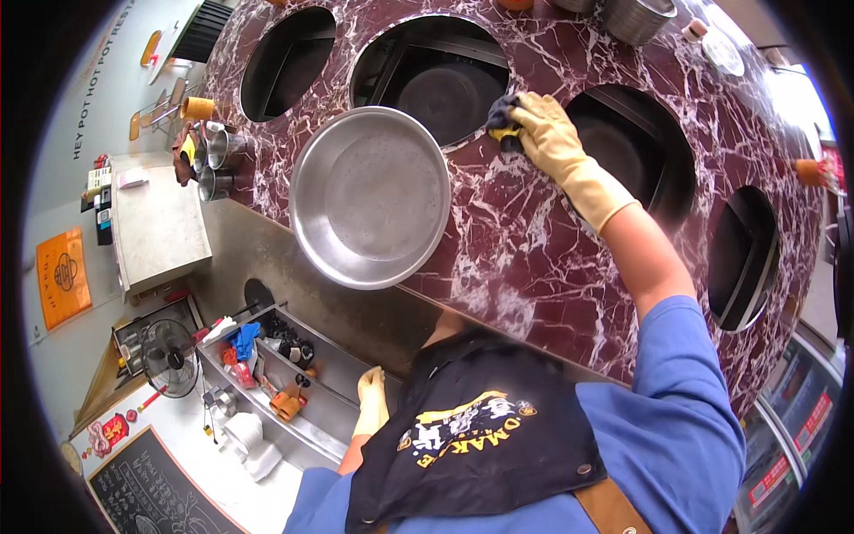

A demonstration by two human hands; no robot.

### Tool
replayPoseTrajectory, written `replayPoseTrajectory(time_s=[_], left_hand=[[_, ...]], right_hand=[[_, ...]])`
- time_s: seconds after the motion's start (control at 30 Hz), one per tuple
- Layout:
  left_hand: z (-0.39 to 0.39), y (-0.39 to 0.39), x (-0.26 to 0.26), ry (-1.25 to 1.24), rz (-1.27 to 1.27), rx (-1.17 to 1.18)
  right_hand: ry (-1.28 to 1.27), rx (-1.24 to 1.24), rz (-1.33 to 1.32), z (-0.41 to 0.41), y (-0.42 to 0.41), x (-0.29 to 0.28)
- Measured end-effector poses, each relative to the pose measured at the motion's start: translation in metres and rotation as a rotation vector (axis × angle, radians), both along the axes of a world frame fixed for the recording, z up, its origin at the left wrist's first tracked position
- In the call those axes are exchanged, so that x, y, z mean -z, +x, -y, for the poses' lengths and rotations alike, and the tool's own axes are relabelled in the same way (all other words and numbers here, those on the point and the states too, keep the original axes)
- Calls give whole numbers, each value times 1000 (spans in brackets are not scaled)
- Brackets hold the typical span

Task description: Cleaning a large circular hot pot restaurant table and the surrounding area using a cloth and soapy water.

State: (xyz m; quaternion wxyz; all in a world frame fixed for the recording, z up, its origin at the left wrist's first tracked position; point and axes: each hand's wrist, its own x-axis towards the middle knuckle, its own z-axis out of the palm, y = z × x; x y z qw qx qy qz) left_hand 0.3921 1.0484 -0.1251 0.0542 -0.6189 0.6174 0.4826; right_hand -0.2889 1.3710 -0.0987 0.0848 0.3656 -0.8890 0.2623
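Note:
My right hand, in a cream rubber glove, presses a dark and yellow cloth onto the red marbled countertop, between two round openings. Left of it, a wide, shallow steel pan lies partly over the counter's front edge and overlaps the rim of the middle opening. My left hand, gloved in the same cream rubber, hangs low beside the black apron, away from the counter. Its fingers look curled, but whether they hold anything cannot be made out.
More round openings with dark insides pierce the counter. Steel cups stand at its left end, stacked steel bowls at the far side. Below left are a shelf unit with bags and cups, a fan and a side table.

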Motion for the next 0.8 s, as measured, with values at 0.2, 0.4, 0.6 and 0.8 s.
replayPoseTrajectory(time_s=[0.2,0.4,0.6,0.8], left_hand=[[98,-47,41,85,-95,163],[181,-122,49,-65,-161,596],[61,-277,-109,26,-344,1393],[-105,-362,-101,-246,-800,1447]], right_hand=[[-9,-30,97,0,98,-18],[-376,120,444,6,172,-14],[-994,457,725,-37,199,-52],[-1522,661,673,-68,242,-81]])
